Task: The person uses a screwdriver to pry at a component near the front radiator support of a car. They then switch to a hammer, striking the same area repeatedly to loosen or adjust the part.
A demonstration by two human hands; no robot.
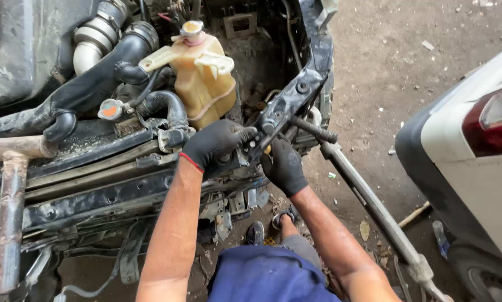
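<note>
Both gloved hands worked at a black bracket [287, 103]. The left hand [216, 144] clenched around its lower end. The right hand [283, 165], just beside, gripped beneath it; what it held was hidden.

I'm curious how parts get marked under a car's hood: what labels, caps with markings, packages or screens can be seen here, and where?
Engine cover: far left, black, raised lettering at its edge.
Reservoir cap: top centre on the yellowish tank, round, yellow with small markings.
Radiator cap: left of the gloved left hand, round, grey with an orange centre label.
No packages or screens show.
</note>
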